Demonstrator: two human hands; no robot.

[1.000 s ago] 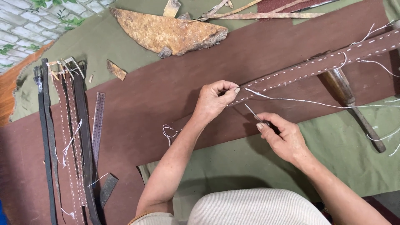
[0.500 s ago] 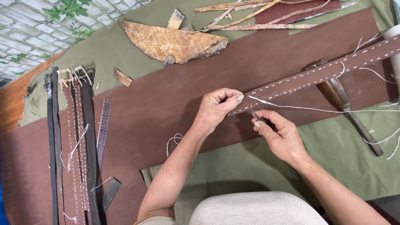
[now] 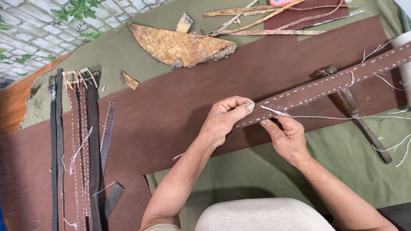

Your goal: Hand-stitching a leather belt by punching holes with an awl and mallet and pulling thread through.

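A long brown leather strap [image 3: 325,83] with white stitching along both edges runs from the middle of the view to the upper right. My left hand [image 3: 224,119] pinches the strap's near end between thumb and fingers. My right hand [image 3: 287,137] sits just right of it, under the strap, fingers closed on the white thread [image 3: 342,117] where it leaves the strap. The thread stretches out to the right edge. Any needle is too small to make out.
A wide brown leather sheet [image 3: 171,107] lies under the strap on green cloth [image 3: 265,179]. A wooden-handled tool [image 3: 357,113] lies beneath the strap at right. Finished straps [image 3: 79,145] and a metal ruler [image 3: 107,132] lie at left. A rough tan leather scrap [image 3: 180,45] and thin strips [image 3: 261,17] lie at the top.
My right hand has moved up to the strap and drawn the thread taut to the right. My left hand keeps its pinch on the strap end.
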